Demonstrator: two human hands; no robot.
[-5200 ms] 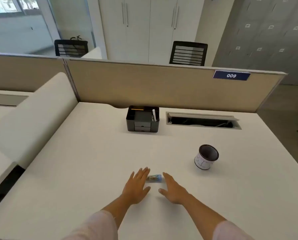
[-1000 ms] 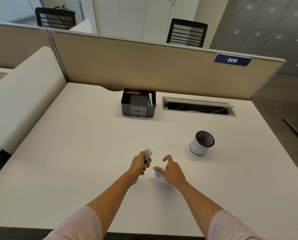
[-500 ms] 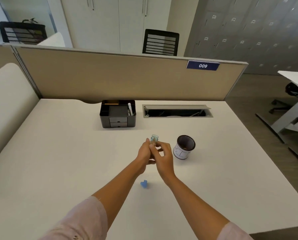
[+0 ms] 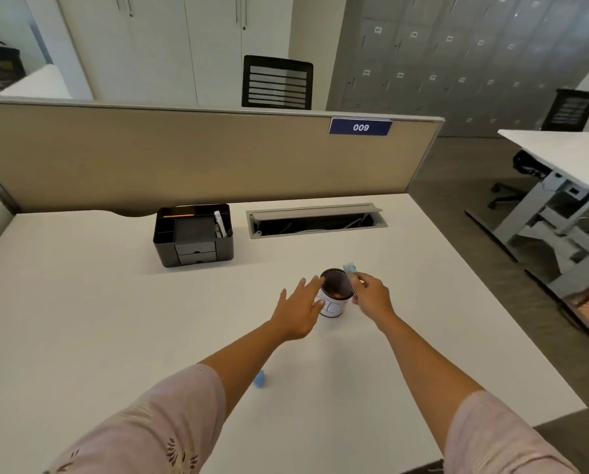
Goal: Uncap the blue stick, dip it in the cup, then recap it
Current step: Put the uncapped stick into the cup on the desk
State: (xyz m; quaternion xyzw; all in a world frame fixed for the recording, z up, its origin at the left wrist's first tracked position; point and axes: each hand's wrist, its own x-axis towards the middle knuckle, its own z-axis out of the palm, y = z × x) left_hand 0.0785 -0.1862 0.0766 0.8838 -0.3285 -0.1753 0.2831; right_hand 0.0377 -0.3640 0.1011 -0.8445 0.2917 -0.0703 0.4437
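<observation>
A white cup with a dark inside stands on the white desk. My right hand grips the uncapped blue stick, which is held upright at the cup's right rim. On the cup's left side, my left hand has its fingers spread, fingertips at the cup's wall. The blue cap lies on the desk nearer to me, partly hidden behind my left forearm.
A black desk organiser sits at the back, next to an open cable tray set into the desk. A beige partition closes the far edge. The desk's right edge drops to the floor, with another desk beyond.
The stick passed from my left hand to my right, which carried it to the cup's right rim. My left hand let go and reached to the cup's left side. The cap stays on the desk.
</observation>
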